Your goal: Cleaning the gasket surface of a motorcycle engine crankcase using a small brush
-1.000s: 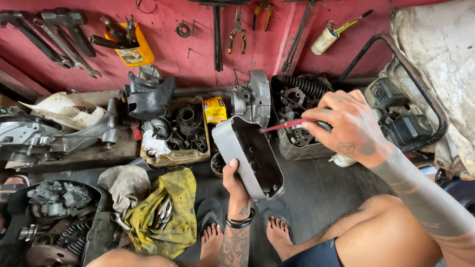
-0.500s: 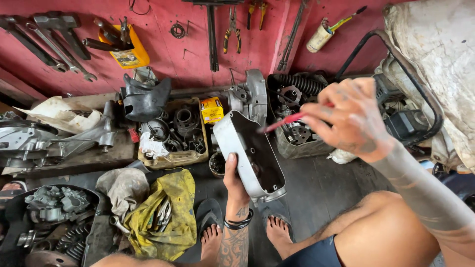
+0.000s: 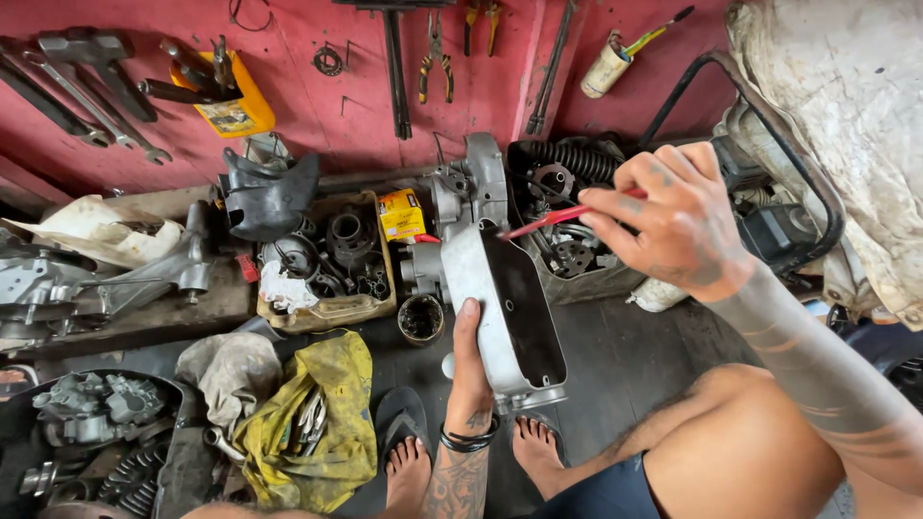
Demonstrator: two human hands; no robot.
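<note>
At frame centre the left hand (image 3: 470, 370) closes around the lower edge of a grey metal engine cover (image 3: 505, 312), its dark hollow facing up-right. The cover's long axis runs from upper left to lower right. The right hand (image 3: 673, 221), upper right, pinches a thin red-handled tool (image 3: 553, 219) that points left and slightly down, its tip at the cover's upper rim. Behind stand a tray of black parts (image 3: 327, 259), a small yellow box (image 3: 401, 213) and a round tin (image 3: 420, 318); a yellow rag (image 3: 317, 423) lies lower left.
</note>
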